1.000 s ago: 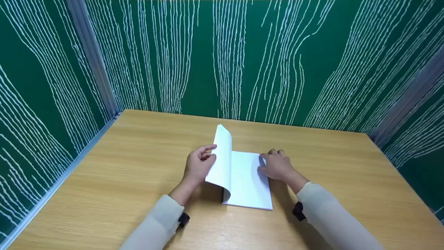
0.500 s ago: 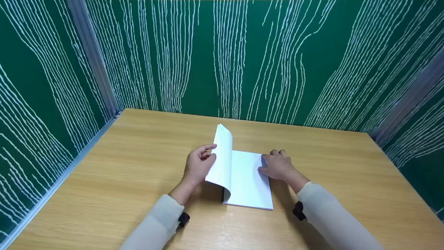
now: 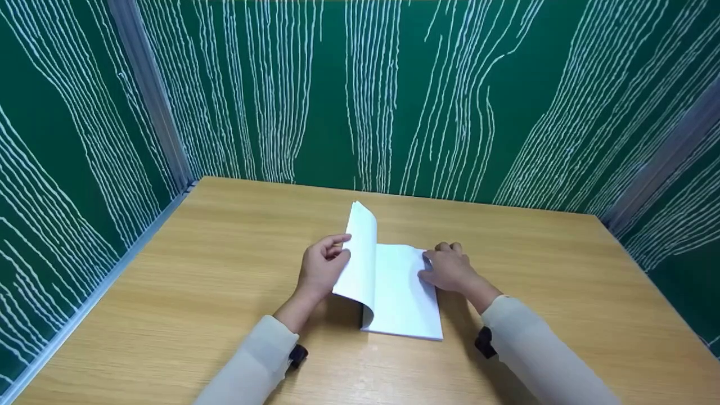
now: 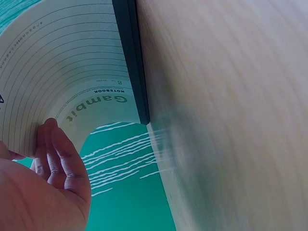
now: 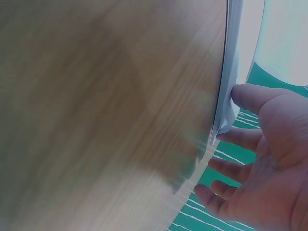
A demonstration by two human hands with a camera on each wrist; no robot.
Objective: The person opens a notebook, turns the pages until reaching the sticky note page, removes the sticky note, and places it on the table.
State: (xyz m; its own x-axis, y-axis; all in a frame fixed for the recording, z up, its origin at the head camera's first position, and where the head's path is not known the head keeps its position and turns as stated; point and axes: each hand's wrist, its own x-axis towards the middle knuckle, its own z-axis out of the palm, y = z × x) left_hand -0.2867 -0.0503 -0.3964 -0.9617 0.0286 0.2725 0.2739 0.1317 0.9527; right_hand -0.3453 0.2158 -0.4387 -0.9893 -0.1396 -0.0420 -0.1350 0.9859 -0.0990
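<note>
An opened notebook [image 3: 406, 301] lies on the table. My left hand [image 3: 323, 268] pinches its raised, curling leaves [image 3: 360, 259] between thumb and fingers. Ruled lines and the word "Gambit" show on the underside of the raised leaves [image 4: 77, 57] in the left wrist view, beside a dark spine [image 4: 130, 57]. At the far right corner of the flat pages, my right hand [image 3: 453, 270] has its thumb and forefinger on a page, which buckles a little. In the right wrist view, the thumb and forefinger of the right hand [image 5: 269, 154] meet the page edge [image 5: 230, 77]; the other fingers are bent beside it.
The wooden table [image 3: 197, 292] reaches green walls [image 3: 326, 101] with wavy white lines at the back and sides. Grey posts [image 3: 149, 84] stand at the corners. A small black device [image 3: 298, 355] sits under each sleeve cuff.
The top edge of the right-hand page now bulges slightly near my right hand, where it was straight before. My left hand and the raised leaves have stayed still.
</note>
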